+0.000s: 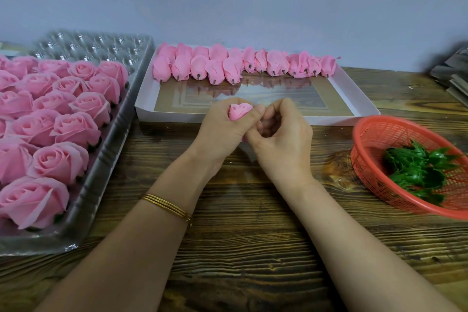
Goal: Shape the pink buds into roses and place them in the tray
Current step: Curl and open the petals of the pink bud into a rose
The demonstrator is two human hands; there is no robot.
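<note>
Pink bud (pixel 240 111) in left hand (pixel 222 132); tray (pixel 106 159) left, basket (pixel 361 157) right.

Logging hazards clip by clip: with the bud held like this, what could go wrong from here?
1. The left hand wraps closely round the pink bud, and only the bud's top shows. With the right hand curled close against it, the thin petals could crease or tear.
2. The tray seems to have free cells only at its far end, behind the finished roses. Reaching over may brush and flatten them.
</note>
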